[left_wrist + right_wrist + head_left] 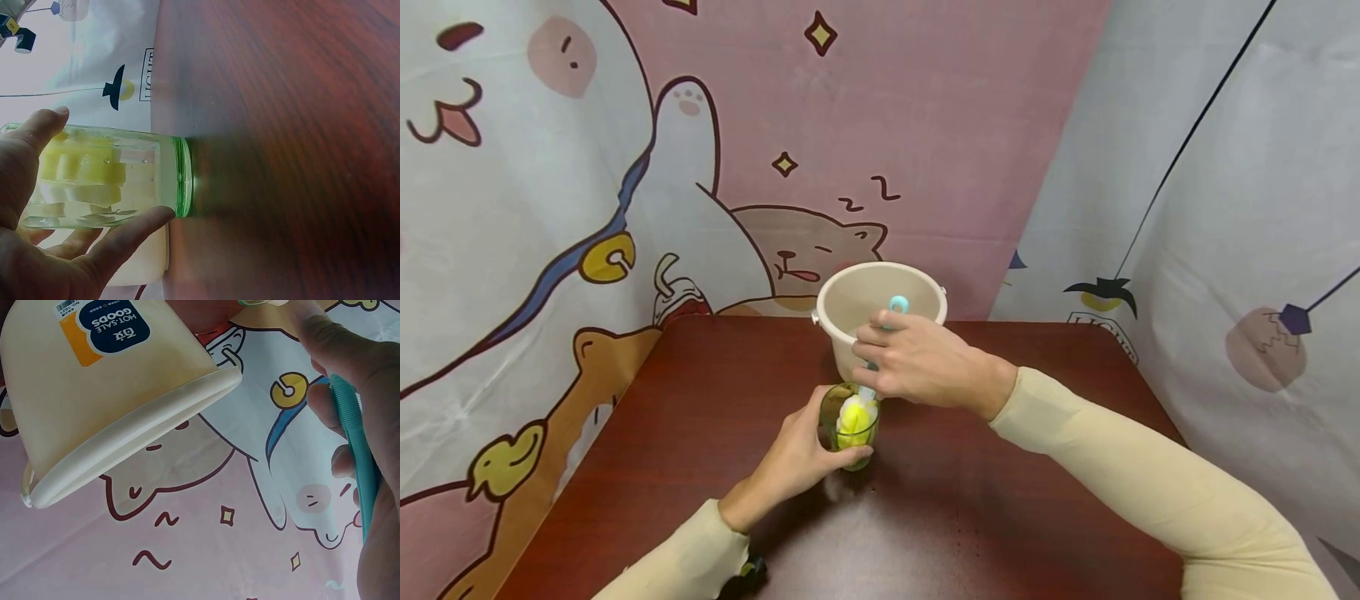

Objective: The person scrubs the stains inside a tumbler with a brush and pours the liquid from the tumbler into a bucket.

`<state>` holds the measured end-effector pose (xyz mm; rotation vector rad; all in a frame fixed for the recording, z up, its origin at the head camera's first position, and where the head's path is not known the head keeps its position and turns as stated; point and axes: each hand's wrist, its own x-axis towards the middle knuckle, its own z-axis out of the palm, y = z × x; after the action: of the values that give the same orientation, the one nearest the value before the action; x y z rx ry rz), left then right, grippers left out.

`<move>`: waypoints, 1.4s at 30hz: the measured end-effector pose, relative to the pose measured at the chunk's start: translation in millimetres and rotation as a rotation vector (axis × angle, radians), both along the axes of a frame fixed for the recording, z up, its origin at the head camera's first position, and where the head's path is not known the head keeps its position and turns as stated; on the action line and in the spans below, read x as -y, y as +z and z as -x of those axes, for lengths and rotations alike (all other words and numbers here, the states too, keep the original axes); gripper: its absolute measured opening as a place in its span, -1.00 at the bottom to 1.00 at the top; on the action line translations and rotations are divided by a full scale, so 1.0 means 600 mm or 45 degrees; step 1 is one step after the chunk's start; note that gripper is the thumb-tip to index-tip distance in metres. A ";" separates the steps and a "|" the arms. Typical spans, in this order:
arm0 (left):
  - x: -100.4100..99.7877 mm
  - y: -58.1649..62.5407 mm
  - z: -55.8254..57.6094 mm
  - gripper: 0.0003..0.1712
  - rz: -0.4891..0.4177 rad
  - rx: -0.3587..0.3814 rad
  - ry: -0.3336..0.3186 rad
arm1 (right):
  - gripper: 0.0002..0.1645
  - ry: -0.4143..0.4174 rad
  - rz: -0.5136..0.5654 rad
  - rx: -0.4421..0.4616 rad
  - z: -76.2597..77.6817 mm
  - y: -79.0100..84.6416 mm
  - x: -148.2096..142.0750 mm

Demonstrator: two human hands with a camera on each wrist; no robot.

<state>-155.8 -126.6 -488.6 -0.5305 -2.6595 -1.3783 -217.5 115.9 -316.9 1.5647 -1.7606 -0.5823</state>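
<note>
My left hand [793,462] grips a clear greenish drinking glass [182,178] around its side, thumb on one side and fingers on the other. In the left wrist view the glass's thick green base is close to the table, and water drops show on its wall. Inside the glass sits the yellow-and-white sponge head [856,419] of a cup brush. My right hand [913,358] holds the brush's teal handle [357,447], whose looped end sticks up past the fingers in the head view. In the right wrist view the sponge head is mostly out of frame.
A cream bucket [841,304] with a label on its side stands just behind the glass, near the table's back edge. The dark red-brown wooden table [715,400] meets a printed cartoon curtain [940,150] at the back and sides.
</note>
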 end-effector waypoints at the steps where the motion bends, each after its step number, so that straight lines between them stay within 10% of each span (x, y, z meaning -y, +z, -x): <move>1: 0.000 0.001 0.000 0.03 0.002 -0.001 -0.001 | -0.83 0.003 0.002 0.001 0.000 0.000 0.000; 42: 0.000 -0.001 -0.003 0.04 -0.030 -0.003 -0.007 | -0.89 0.034 -0.002 -0.130 0.017 0.000 0.031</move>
<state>-153.9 -126.8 -489.2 -0.5369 -2.6387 -1.4078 -227.9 97.4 -316.7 1.5305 -1.6611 -0.6392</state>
